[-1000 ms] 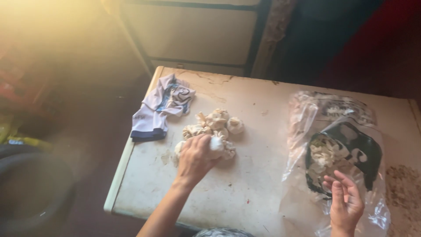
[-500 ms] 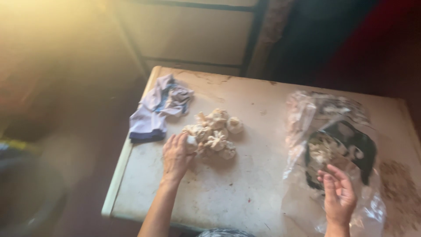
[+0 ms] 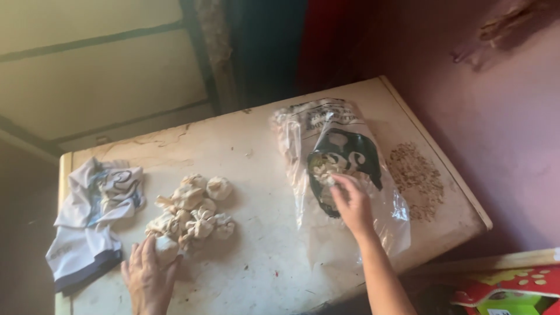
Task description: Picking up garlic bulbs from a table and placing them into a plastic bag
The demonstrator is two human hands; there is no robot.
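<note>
Looking at the garlic bulbs [image 3: 192,213] first: we see a loose heap of whole, papery white heads near the left-middle of the desk [image 3: 262,262], w/ one bulb [image 3: 166,248] at the heap's near-left edge. Our left hand [image 3: 149,277] sits right on that bulb, fingers curled over it, so that grip is closed on it; the rest of the pile lies just beyond and to the right of the fingers.

Our right hand [image 3: 353,204] is well apart from the heap, over on the clear plastic bag [image 3: 338,169], fingers loosely spread and resting on the film, nothing pinched that we can tell. The bag's long axis runs away from us, w/ more pale pieces inside. Left hand is clearly nearer the heap.

Beyond: a crumpled white-and-blue cloth [image 3: 93,221] at the desk's left edge, scattered husk bits [image 3: 417,175] right of the bag.
</note>
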